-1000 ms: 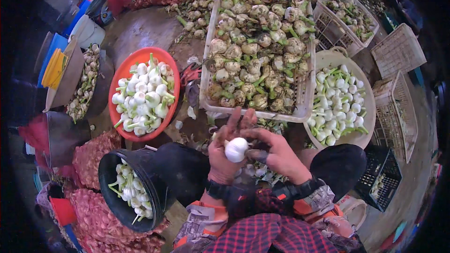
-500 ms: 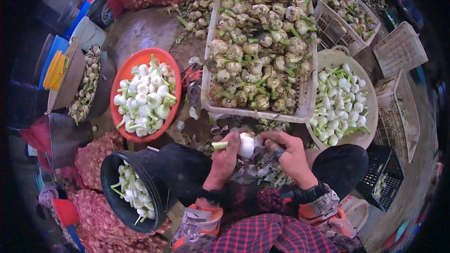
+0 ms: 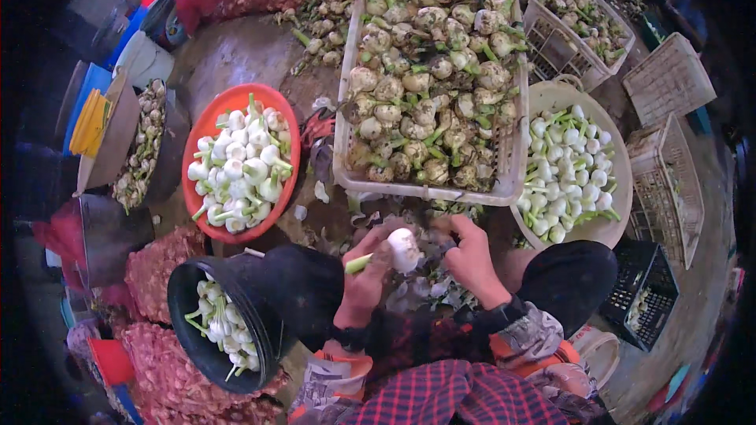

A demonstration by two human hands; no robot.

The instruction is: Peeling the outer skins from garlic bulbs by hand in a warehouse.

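My left hand is closed around a garlic bulb, its white, peeled side facing right and its cut green stem poking out to the left. Just right of the bulb, my right hand has its fingers curled together; whatever they pinch, if anything, is too small and blurred to make out. Loose garlic skins lie below both hands, between my knees. Beyond them stands a pale plastic crate heaped with unpeeled, soil-stained garlic bulbs.
Peeled garlic fills a red-orange basin at left, a beige basin at right and partly a black bucket by my left knee. Net sacks lie lower left. More crates and a black crate line the right.
The garlic bulb has tilted in my left hand, its stem now pointing lower left. My right hand has shifted slightly left and down, staying beside the bulb.
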